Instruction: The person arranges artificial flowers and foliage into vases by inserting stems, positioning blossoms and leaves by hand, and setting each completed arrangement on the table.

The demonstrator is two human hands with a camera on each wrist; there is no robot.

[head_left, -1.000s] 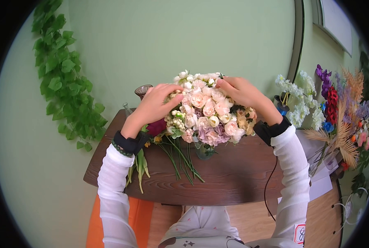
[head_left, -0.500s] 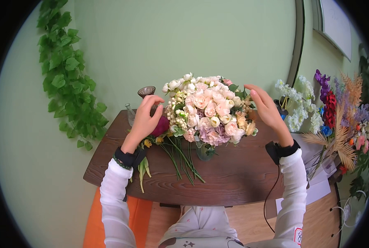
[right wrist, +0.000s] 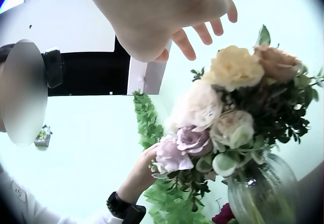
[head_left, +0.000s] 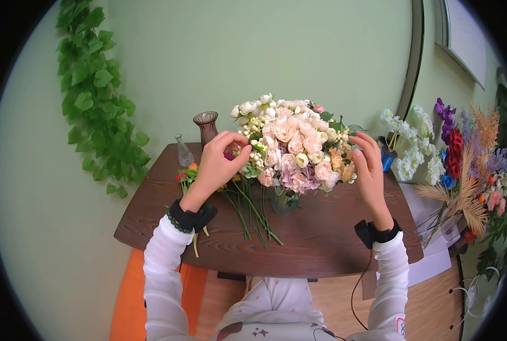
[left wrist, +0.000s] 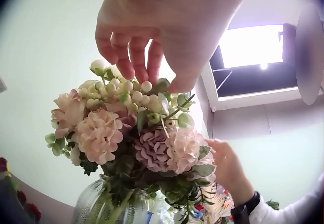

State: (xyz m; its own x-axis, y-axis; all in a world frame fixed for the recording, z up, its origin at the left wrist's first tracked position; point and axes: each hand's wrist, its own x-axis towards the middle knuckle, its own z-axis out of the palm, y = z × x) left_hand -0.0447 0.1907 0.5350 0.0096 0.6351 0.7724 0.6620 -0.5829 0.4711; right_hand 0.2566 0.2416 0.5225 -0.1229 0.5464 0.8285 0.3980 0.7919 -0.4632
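Grip of the left hand [head_left: 218,166] hangs loosely curved, fingers apart; the right hand's [head_left: 370,176] is spread; they flank the bouquet [head_left: 299,145], contact unclear; it sits in a glass vase [head_left: 283,203] mid-counter [head_left: 327,238], long axis upright, blossoms pointing up; green stems [head_left: 260,216] lie left of the vase, ends pointing near.

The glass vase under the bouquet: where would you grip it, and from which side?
I would grip the glass vase round its wall below the blooms, with the fingers coming in low from the person's side. It stands upright with that side exposed, while the bouquet spreads wider than the vase and covers its mouth from above.
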